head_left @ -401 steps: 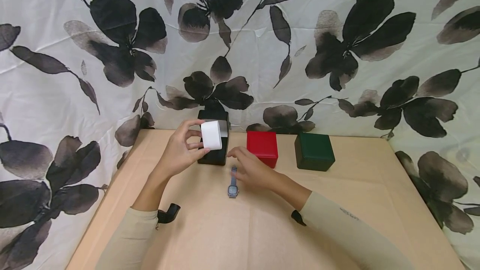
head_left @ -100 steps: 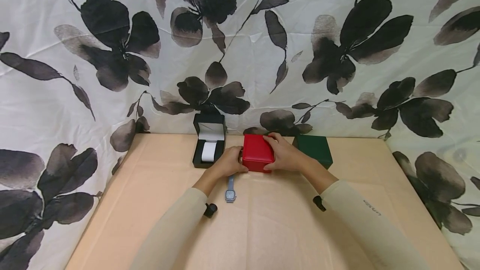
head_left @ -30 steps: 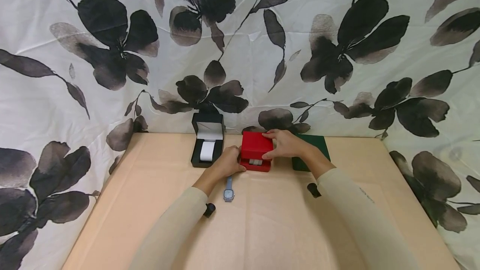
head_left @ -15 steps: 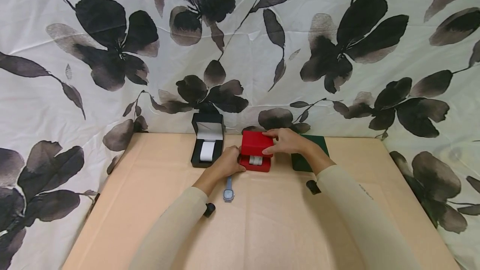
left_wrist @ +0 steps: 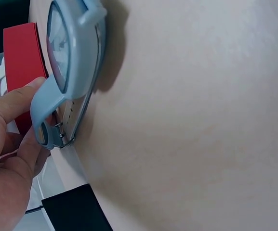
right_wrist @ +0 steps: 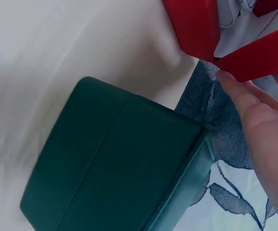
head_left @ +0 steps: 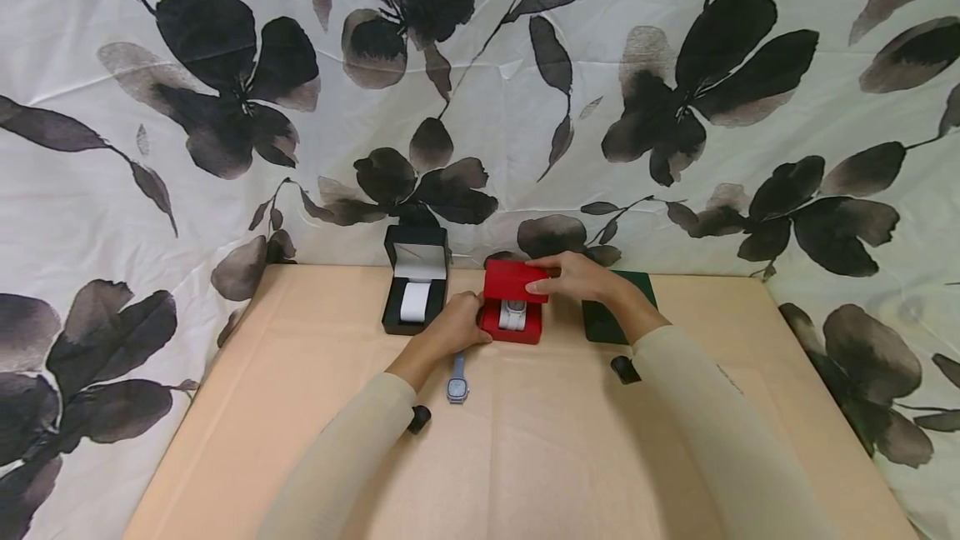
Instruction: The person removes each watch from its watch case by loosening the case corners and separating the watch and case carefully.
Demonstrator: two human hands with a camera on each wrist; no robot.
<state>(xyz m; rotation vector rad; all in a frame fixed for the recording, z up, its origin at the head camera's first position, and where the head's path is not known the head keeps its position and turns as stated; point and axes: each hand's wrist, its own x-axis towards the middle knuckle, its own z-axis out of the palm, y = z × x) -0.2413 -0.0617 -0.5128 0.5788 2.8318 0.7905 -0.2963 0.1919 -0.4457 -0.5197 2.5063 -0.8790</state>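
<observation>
A red watch box (head_left: 528, 332) stands at the table's back with its lid (head_left: 510, 280) tilted partly up. Inside sits a white-strapped watch (head_left: 512, 317) on its cushion. My left hand (head_left: 453, 325) holds the base at its front left corner; in the left wrist view its thumb lies against the red wall (left_wrist: 23, 57). My right hand (head_left: 581, 280) grips the lid's right side between thumb and fingers, also seen in the right wrist view with the lid (right_wrist: 259, 57). A light blue watch (head_left: 457, 390) lies just in front of my left hand, large in the left wrist view.
Left of the red box stands a black watch box (head_left: 392, 317), lid raised, with a white cushion (head_left: 415, 302) inside. A closed green box (right_wrist: 114, 154) is on the right, partly behind my right forearm in the head view. A floral cloth (head_left: 525, 107) hangs behind the table.
Earlier the white cushion was in my left hand; now it sits in the black box. My right hand has lifted the red lid from closed, tipping it backward and uncovering the white watch.
</observation>
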